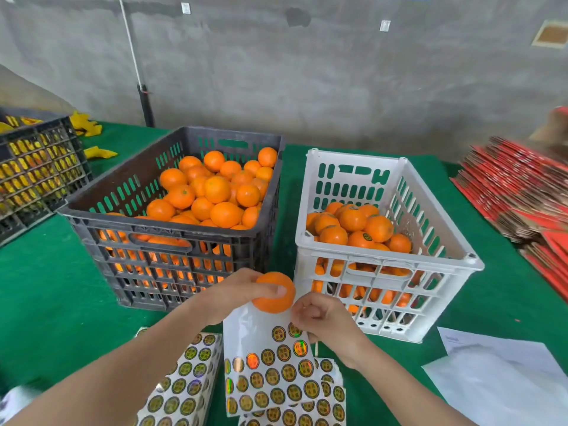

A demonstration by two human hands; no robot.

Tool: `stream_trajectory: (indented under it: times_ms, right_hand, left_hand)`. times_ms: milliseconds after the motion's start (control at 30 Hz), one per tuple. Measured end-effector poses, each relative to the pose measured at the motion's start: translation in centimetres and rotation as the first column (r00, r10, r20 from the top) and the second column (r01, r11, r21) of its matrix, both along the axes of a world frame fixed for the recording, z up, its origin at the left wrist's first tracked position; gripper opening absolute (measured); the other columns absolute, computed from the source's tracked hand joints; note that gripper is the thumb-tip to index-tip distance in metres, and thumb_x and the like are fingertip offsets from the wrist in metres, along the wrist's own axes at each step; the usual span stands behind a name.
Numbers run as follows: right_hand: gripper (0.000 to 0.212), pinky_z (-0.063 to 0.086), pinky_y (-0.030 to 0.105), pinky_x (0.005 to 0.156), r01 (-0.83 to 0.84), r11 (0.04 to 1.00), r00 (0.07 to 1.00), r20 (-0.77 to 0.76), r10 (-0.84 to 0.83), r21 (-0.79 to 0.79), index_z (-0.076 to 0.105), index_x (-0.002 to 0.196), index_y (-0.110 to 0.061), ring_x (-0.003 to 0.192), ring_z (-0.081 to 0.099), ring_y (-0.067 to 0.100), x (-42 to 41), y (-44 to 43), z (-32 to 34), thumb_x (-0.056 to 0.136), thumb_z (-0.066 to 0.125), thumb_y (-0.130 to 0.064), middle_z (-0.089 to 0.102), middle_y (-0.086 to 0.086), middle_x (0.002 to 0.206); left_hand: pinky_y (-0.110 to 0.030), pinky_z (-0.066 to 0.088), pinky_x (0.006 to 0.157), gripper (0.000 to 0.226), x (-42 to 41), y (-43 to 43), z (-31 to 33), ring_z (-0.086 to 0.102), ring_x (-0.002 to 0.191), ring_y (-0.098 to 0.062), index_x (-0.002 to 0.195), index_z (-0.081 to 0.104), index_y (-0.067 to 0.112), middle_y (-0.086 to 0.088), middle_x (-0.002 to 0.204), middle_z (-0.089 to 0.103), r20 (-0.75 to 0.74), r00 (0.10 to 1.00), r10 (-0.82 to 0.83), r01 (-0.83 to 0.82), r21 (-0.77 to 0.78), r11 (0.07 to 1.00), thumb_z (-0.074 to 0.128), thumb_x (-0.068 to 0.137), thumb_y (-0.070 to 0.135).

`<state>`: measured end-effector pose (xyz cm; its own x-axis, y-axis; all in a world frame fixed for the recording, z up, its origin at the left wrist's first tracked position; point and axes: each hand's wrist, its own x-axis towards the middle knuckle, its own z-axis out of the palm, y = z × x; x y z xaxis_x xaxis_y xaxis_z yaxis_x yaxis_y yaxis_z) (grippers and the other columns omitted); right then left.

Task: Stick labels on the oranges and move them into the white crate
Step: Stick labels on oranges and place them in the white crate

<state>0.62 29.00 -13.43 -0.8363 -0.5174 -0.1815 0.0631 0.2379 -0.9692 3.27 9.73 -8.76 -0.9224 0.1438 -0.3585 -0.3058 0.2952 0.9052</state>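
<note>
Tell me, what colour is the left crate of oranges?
The left crate is dark grey, almost black; the head view shows it best.

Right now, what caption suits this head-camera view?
An orange in the left hand, the right hand pinching the label sheet, white crate waiting.

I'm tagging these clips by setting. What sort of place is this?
Probably a fruit packing room or small warehouse: a dark crate heaped with oranges beside a white crate of labelled ones, sticker sheets on a green-covered table, flattened red cartons stacked at the right.
</note>
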Motion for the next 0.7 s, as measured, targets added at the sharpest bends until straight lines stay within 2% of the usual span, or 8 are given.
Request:
stream_trajectory:
  times_ms: [67, 133, 267, 367, 467, 600, 667, 700]
  right_hand:
    - [0.022, 0.045, 0.02, 0.054, 0.004, 1.0, 0.999, 0.036, -0.004, 0.007, 0.067, 0.084, -0.016, 0.055, 0.056, 0.006, 0.3, 0.6, 0.3, 0.084, 0.062, 0.006, 0.065, -0.005, 0.059]
    - [0.029, 0.046, 0.02, 0.056, 0.029, 1.0, 0.998, 0.048, -0.029, 0.003, 0.07, 0.083, -0.018, 0.058, 0.058, 0.006, 0.6, 0.9, 0.5, 0.082, 0.062, 0.009, 0.066, -0.003, 0.063]
    - [0.028, 0.054, 0.024, 0.063, 0.062, 0.998, 0.998, 0.022, -0.062, -0.002, 0.073, 0.079, -0.02, 0.066, 0.065, 0.011, 1.1, 0.7, 1.0, 0.079, 0.068, 0.007, 0.072, 0.007, 0.079]
    - [0.022, 0.051, 0.021, 0.059, 0.08, 0.997, 0.996, -0.026, -0.081, -0.018, 0.073, 0.075, -0.019, 0.058, 0.063, 0.008, 1.3, 0.7, 1.2, 0.079, 0.07, 0.003, 0.071, 0.0, 0.068]
    - [0.022, 0.051, 0.02, 0.065, 0.124, 0.991, 0.979, -0.159, -0.13, -0.05, 0.073, 0.075, -0.02, 0.064, 0.062, 0.007, 1.5, 0.8, 1.0, 0.079, 0.07, 0.001, 0.071, -0.003, 0.069]
    - [0.031, 0.048, 0.017, 0.073, 0.148, 0.983, 0.879, -0.44, -0.182, -0.112, 0.073, 0.071, -0.025, 0.078, 0.061, 0.004, 2.2, 0.9, 0.8, 0.077, 0.071, 0.006, 0.068, 0.0, 0.084]
    - [0.034, 0.047, 0.017, 0.076, 0.154, 0.974, 0.817, -0.533, -0.219, -0.165, 0.071, 0.073, -0.028, 0.085, 0.06, 0.009, 2.2, 1.1, 1.2, 0.076, 0.071, 0.006, 0.061, 0.0, 0.093]
    - [0.035, 0.047, 0.019, 0.077, 0.165, 0.962, 0.807, -0.531, -0.259, -0.219, 0.07, 0.075, -0.029, 0.087, 0.061, 0.011, 2.0, 1.1, 1.7, 0.077, 0.069, 0.006, 0.061, -0.001, 0.093]
  left_hand:
    - [-0.043, 0.039, 0.096, 0.069, -0.1, -0.1, 0.2, 0.056, 0.092, -0.034, 0.085, 0.063, -0.001, -0.023, 0.092, 0.062, -0.009, 1.0, 0.012, -0.012, 0.005, 1.0, 0.069, 0.047, 0.057]
    - [-0.049, 0.038, 0.103, 0.078, -0.1, -0.1, 0.4, 0.059, 0.101, -0.04, 0.095, 0.065, -0.006, -0.029, 0.105, 0.064, -0.008, 1.0, 0.011, -0.011, 0.009, 1.0, 0.07, 0.047, 0.056]
    - [-0.05, 0.042, 0.102, 0.083, -0.5, 0.2, 0.4, 0.063, 0.097, -0.036, 0.1, 0.064, -0.008, -0.028, 0.107, 0.066, 0.014, 1.0, -0.013, 0.014, -0.01, 1.0, 0.071, 0.047, 0.056]
    - [-0.047, 0.045, 0.098, 0.08, -0.6, 0.3, 0.4, 0.065, 0.096, -0.036, 0.098, 0.066, -0.006, -0.025, 0.105, 0.068, 0.03, 0.999, -0.021, 0.021, -0.008, 1.0, 0.071, 0.048, 0.057]
    - [-0.043, 0.048, 0.098, 0.082, -0.7, 0.1, 0.3, 0.065, 0.102, -0.036, 0.108, 0.065, -0.007, -0.021, 0.105, 0.069, 0.064, 0.998, 0.011, -0.014, 0.053, 0.999, 0.073, 0.053, 0.054]
    - [-0.037, 0.055, 0.088, 0.061, -0.6, -0.1, -0.3, 0.065, 0.104, -0.031, 0.123, 0.056, 0.006, -0.019, 0.116, 0.067, 0.168, 0.982, 0.09, -0.133, 0.266, 0.955, 0.073, 0.075, 0.039]
    - [-0.037, 0.056, 0.081, 0.06, -0.6, -0.1, -0.5, 0.065, 0.103, -0.031, 0.124, 0.053, 0.013, -0.018, 0.119, 0.065, 0.232, 0.965, 0.119, -0.198, 0.352, 0.915, 0.068, 0.073, 0.041]
    - [-0.037, 0.055, 0.079, 0.059, -0.6, 0.0, -0.5, 0.066, 0.101, -0.031, 0.122, 0.053, 0.015, -0.018, 0.118, 0.066, 0.252, 0.96, 0.122, -0.214, 0.375, 0.902, 0.066, 0.071, 0.043]
